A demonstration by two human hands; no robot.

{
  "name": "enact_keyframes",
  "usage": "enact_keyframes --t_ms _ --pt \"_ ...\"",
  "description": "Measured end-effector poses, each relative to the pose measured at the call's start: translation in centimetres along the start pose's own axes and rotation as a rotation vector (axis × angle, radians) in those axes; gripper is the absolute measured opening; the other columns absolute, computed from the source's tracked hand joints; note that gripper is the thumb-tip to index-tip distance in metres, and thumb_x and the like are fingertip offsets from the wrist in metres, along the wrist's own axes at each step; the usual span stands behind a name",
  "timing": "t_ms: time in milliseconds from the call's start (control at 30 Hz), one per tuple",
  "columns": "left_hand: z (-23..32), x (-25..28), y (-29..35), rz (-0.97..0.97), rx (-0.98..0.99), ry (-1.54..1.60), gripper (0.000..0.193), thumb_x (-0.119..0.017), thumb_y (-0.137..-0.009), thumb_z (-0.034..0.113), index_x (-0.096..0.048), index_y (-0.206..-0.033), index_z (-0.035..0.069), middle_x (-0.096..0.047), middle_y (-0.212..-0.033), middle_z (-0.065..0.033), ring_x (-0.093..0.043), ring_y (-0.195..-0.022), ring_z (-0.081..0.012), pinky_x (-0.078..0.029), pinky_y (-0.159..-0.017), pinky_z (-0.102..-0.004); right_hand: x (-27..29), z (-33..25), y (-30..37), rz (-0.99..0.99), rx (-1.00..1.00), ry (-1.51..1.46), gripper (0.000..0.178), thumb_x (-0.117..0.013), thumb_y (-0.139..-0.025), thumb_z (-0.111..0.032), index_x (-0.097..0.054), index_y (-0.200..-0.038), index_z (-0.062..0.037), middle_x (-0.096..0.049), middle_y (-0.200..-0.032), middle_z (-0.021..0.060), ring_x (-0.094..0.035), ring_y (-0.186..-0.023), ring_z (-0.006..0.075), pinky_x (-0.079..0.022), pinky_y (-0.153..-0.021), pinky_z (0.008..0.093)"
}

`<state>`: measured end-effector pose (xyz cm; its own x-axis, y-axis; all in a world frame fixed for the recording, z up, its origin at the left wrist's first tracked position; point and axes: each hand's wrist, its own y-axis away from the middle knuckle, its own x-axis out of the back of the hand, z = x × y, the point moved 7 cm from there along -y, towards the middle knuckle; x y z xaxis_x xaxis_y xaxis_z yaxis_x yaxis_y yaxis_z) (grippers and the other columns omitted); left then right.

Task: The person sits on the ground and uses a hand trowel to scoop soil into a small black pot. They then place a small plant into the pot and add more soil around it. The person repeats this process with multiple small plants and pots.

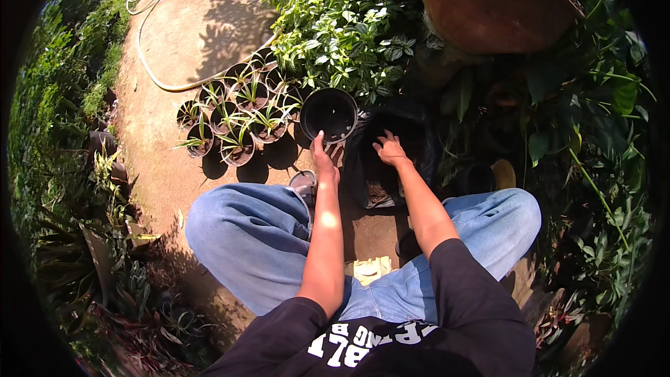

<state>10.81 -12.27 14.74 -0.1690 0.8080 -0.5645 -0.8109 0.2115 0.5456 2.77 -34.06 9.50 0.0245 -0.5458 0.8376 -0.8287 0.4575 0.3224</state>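
Note:
My left hand (326, 158) grips the near rim of a round black plant pot (326, 113), thumb on the edge and the other fingers against its side. The pot's dark inside faces me and shows a few pale specks. To the right of it stands a black plastic bag (356, 169) with its mouth open. Brown soil (377, 191) shows at the bag's near side. Over the bag's dark opening, my right hand (391, 149) has its fingers spread, with nothing visible in them. Shadow hides the bag's depth.
Several small pots with striped seedlings (237, 141) stand left of the black pot. Leafy plants (342, 28) grow behind it, and a big reddish-brown container (492, 3) looms at the far right. A hose (150, 70) curls over the ground. Yellow cloth (370, 269) lies between my legs.

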Motion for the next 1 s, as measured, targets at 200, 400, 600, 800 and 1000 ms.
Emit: enact_keyframes --t_ms 200,400,600,800,1000 --pt "1.1 -0.9 1.2 -0.011 -0.035 -0.074 0.052 -0.066 -0.085 0.046 -0.051 -0.121 0.013 -0.054 -0.118 -0.0051 -0.056 -0.103 -0.0233 -0.05 -0.083 -0.0371 -1.1 0.5 -1.3 0.113 0.033 -0.108 0.045 -0.058 -0.093 -0.033 -0.061 -0.128 -0.0051 -0.053 -0.138 0.0174 -0.045 -0.13 0.0386 -0.04 -0.107 0.0438" --pt "1.3 -0.4 0.4 -0.025 -0.031 -0.053 0.051 -0.065 -0.083 0.051 -0.056 -0.121 0.017 -0.06 -0.118 -0.0013 -0.055 -0.109 -0.0201 -0.042 -0.089 -0.0397 1.3 3.2 -1.7 0.203 -0.061 -0.678 0.026 -0.066 -0.09 -0.023 -0.073 -0.106 -0.0034 -0.073 -0.103 0.0126 -0.069 -0.099 0.0257 -0.052 -0.091 0.0375" --pt "1.3 0.4 0.3 -0.013 -0.036 -0.039 0.046 -0.064 -0.084 0.05 -0.058 -0.118 0.019 -0.063 -0.113 0.0009 -0.058 -0.105 -0.0168 -0.042 -0.088 -0.0379 4.9 1.0 0.2 -0.136 -0.146 -1.269 0.029 -0.069 -0.089 -0.005 -0.065 -0.117 -0.0058 -0.069 -0.111 0.0101 -0.068 -0.097 0.0184 -0.055 -0.084 0.031" --pt "1.5 -1.4 1.6 -0.07 -0.049 -0.065 0.058 -0.067 -0.083 0.048 -0.05 -0.126 0.013 -0.054 -0.119 -0.0056 -0.055 -0.102 -0.0235 -0.05 -0.082 -0.0372 10.2 -0.4 2.7 -0.115 0.071 -1.357 0.033 -0.072 -0.084 -0.001 -0.054 -0.111 -0.0082 -0.069 -0.106 0.0117 -0.067 -0.095 0.0183 -0.056 -0.083 0.0322" --pt "1.1 -1.7 1.9 -0.1 -0.023 -0.09 0.057 -0.067 -0.082 0.051 -0.051 -0.127 0.018 -0.056 -0.124 -0.0035 -0.053 -0.112 -0.0222 -0.043 -0.091 -0.0423 12.7 -1.3 2.8 -0.004 0.11 -1.3 0.043 -0.074 -0.084 -0.004 -0.05 -0.119 -0.0059 -0.069 -0.107 0.0121 -0.068 -0.092 0.0177 -0.056 -0.081 0.0309"
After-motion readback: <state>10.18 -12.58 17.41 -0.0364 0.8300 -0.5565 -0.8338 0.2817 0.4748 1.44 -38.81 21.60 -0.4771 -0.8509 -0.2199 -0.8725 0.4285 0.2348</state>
